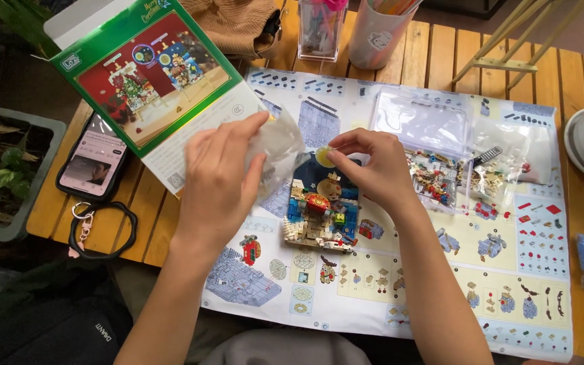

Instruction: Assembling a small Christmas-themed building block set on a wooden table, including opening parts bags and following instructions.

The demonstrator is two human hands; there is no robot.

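My left hand (221, 182) grips a small clear plastic bag (280, 138) above the table. My right hand (373, 165) pinches a small round yellow piece (324, 157) over the back of a little brick model (322, 209), a blue wall with a red ornament and tan snowy base. The model stands on a large printed instruction sheet (441, 270) spread across the wooden slat table (441, 54).
A green and red product box (150, 74) lies at top left. A phone (94, 162) with a black ring strap sits at the left edge. A clear parts tray and bags with loose bricks (441, 176) lie right of the model. Cups (380, 30) stand at the back; planter at far left.
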